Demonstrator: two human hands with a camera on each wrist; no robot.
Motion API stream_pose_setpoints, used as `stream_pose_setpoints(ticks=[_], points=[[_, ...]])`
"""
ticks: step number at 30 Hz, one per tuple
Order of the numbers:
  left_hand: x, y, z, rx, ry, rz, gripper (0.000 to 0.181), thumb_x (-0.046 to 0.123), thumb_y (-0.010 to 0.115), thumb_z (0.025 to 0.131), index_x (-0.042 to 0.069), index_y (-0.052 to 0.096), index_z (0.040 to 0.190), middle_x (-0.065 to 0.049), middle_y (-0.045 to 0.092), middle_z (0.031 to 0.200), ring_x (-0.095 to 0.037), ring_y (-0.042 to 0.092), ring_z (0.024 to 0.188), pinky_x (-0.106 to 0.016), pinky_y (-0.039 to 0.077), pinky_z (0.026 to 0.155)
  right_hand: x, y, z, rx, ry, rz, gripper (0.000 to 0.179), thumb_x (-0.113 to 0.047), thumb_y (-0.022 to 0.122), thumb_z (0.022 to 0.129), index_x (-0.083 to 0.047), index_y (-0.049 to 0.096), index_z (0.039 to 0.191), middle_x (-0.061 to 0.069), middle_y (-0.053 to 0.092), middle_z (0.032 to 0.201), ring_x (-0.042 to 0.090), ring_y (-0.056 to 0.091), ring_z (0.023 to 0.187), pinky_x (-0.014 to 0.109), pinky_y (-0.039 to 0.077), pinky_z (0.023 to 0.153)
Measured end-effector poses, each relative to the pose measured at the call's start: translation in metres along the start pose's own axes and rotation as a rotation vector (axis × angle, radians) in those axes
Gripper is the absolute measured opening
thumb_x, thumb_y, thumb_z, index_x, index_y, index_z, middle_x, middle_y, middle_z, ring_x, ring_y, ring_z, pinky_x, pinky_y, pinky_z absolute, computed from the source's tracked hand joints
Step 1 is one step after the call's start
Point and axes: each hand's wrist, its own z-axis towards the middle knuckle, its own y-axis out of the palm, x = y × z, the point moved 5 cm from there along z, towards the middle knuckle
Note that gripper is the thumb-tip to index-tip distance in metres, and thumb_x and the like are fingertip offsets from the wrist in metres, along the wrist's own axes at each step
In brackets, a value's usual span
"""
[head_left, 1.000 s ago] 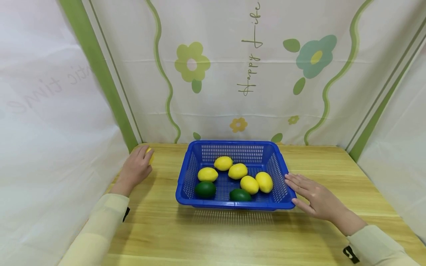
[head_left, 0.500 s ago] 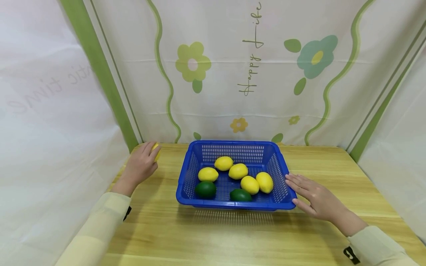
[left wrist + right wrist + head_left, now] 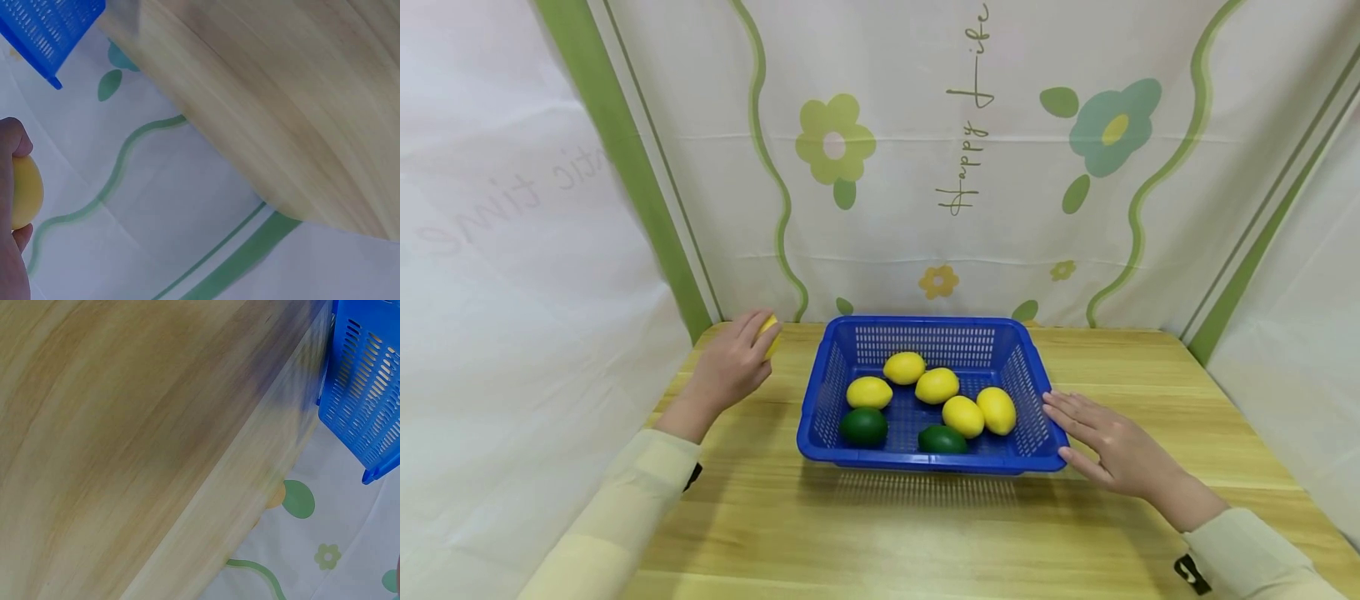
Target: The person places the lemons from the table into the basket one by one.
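Note:
My left hand (image 3: 735, 360) grips a yellow lemon (image 3: 771, 337) to the left of the basket; in the left wrist view the lemon (image 3: 27, 191) shows between thumb and fingers. A blue plastic basket (image 3: 928, 459) with slotted walls stands mid-table. Inside it lie several yellow lemons (image 3: 936, 386) and two dark green fruits, one at the front left (image 3: 863, 427) and one at the front middle (image 3: 942, 439). With its fingers straight, my right hand (image 3: 1112, 446) touches the basket's right rim. Only a sliver of that hand shows in the right wrist view.
The wooden table (image 3: 925, 542) ends at the back against a white curtain (image 3: 895, 225) with printed flowers. More white cloth (image 3: 535, 333) hangs on the left side and on the right side (image 3: 1300, 400).
My left hand has moved right and slightly up with the lemon, away from the table's left edge and nearer the basket. The right hand and the basket have stayed in place.

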Motion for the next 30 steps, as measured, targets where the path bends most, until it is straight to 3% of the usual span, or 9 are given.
stream_pose_setpoints(ticks=[13, 20, 30], points=[[0.021, -0.012, 0.028, -0.008, 0.069, -0.005, 0.047, 0.003, 0.059, 0.076, -0.008, 0.060, 0.121, -0.030, 0.056, 0.122, -0.043, 0.054, 0.113, -0.047, 0.050, 0.093, 0.001, 0.001, -0.001, -0.056, 0.025, -0.004, 0.061, -0.045, 0.037, 0.104, 0.006, 0.060, 0.128, 0.021, 0.056, 0.134, 0.030, 0.050, 0.128, 0.026, 0.022, 0.115], [0.033, -0.016, 0.040, 0.005, 0.101, -0.007, 0.046, 0.005, 0.059, 0.076, -0.006, 0.061, 0.121, -0.028, 0.058, 0.124, -0.041, 0.055, 0.114, -0.045, 0.052, 0.090, 0.002, 0.002, -0.002, -0.072, 0.033, -0.010, 0.062, -0.046, 0.036, 0.104, 0.006, 0.059, 0.130, 0.020, 0.055, 0.135, 0.030, 0.049, 0.128, 0.027, 0.022, 0.115], [0.050, -0.018, 0.054, 0.022, 0.155, -0.014, 0.047, 0.004, 0.065, 0.075, -0.006, 0.061, 0.120, -0.028, 0.058, 0.123, -0.041, 0.056, 0.113, -0.044, 0.051, 0.093, 0.001, 0.002, -0.002, -0.012, -0.007, -0.006, 0.060, -0.044, 0.038, 0.104, 0.006, 0.060, 0.128, 0.021, 0.057, 0.133, 0.031, 0.052, 0.125, 0.028, 0.025, 0.114]])
